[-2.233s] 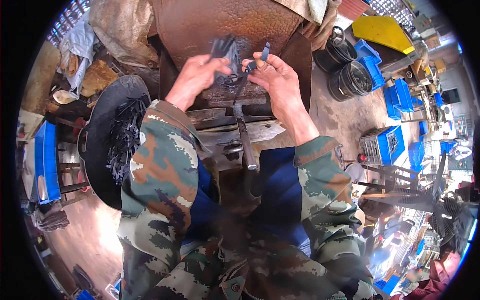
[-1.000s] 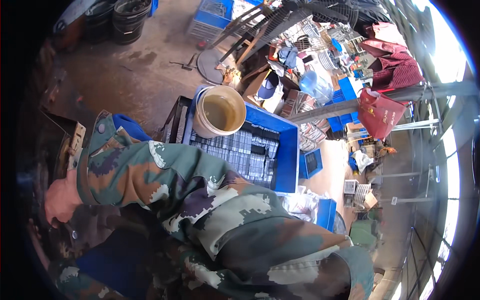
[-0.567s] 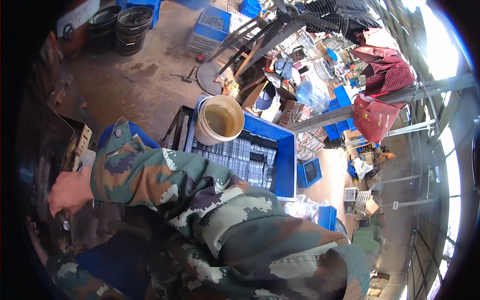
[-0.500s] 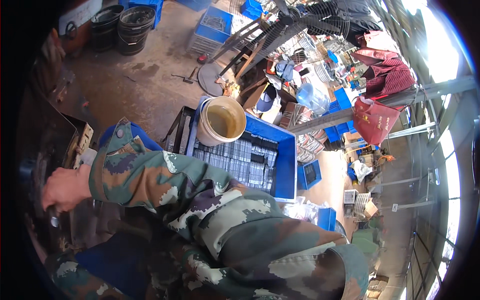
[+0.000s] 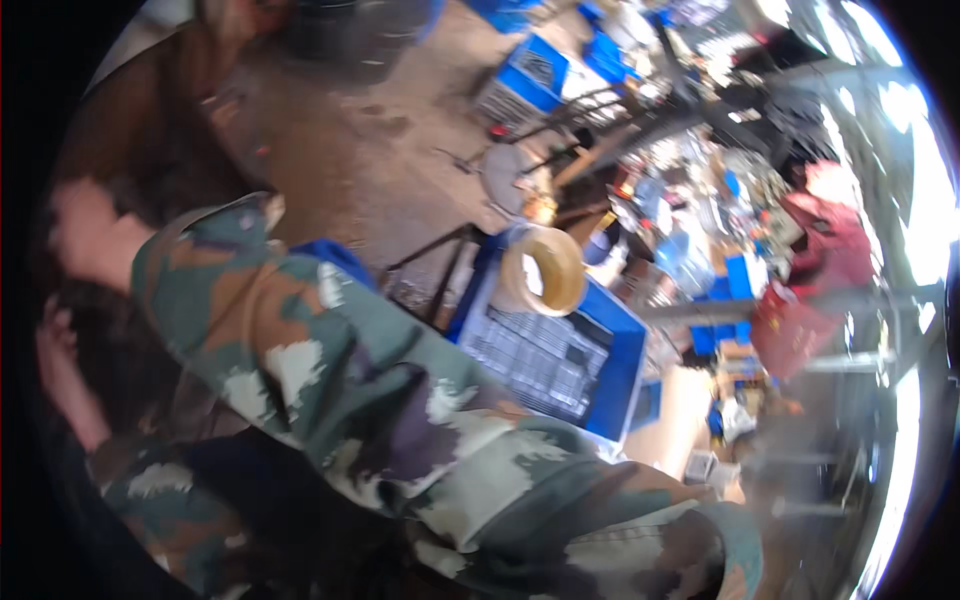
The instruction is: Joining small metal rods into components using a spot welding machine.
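Observation:
My right arm, in a camouflage sleeve, reaches across the view to the left. At its end my right hand [image 5: 92, 235] is beside a dark brown machine-like surface [image 5: 150, 115] at the left rim. Motion smears its fingers, and whether it holds anything is hidden. Below it my left hand [image 5: 68, 375] shows near the left rim, its fingertips pointing up beside the dark area. Blur and shadow hide what it touches. Right of my sleeve stands a blue crate [image 5: 625, 365] with rows of thin dark metal-looking pieces [image 5: 535, 355]. A cream bucket [image 5: 545, 268] sits at the crate's far left corner.
Dark buckets [image 5: 345, 40] stand on the floor at the far left. A blue-topped crate stack [image 5: 525, 80], a round grey base [image 5: 503, 178] and a dark metal stand [image 5: 430, 265] lie beyond my arm. Red bags [image 5: 800, 320] hang from a beam at right.
The view has swung, so the crate, bucket and bags sit further right and mostly lower. My right hand appears higher and slightly further left. My left hand has come into view.

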`<state>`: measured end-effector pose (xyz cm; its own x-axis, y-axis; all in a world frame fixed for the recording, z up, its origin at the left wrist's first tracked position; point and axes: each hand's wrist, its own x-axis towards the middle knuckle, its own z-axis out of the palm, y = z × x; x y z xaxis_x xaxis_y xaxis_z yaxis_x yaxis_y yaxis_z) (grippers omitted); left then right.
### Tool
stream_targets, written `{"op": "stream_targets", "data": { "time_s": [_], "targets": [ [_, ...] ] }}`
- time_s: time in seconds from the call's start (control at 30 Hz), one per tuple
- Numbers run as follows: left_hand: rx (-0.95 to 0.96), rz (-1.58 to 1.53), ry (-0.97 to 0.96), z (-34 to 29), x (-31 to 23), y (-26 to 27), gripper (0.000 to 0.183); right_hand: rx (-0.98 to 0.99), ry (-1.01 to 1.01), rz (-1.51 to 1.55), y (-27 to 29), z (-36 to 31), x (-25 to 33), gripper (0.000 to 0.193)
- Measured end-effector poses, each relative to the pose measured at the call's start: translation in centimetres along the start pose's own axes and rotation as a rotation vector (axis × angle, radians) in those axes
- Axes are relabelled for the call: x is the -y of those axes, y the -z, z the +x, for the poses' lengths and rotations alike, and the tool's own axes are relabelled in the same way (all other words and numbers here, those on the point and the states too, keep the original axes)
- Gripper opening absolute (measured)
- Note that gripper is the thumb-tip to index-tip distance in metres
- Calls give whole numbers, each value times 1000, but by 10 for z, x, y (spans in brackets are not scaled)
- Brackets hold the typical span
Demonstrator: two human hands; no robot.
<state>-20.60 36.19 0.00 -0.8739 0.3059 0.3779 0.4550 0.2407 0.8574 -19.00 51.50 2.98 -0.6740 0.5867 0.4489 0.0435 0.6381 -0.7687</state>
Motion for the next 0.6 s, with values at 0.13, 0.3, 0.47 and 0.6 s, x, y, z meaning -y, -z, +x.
{"op": "stream_targets", "data": {
  "time_s": [0.13,0.3,0.47,0.6],
  "targets": [
    [-23,-42,173,-11,-9,7,33,120,50,132,-2,17,-6,18],
    [-5,46,-77,-21,-16,-9,23,381,-62,363,29,21,-12,19],
    [-234,301,-59,-25,-38,-25,20,390,-107,269,15,20,0,27],
    [-299,28,18,-40,-65,-23,22,455,-84,368,21,26,-13,22]
  ]
}}
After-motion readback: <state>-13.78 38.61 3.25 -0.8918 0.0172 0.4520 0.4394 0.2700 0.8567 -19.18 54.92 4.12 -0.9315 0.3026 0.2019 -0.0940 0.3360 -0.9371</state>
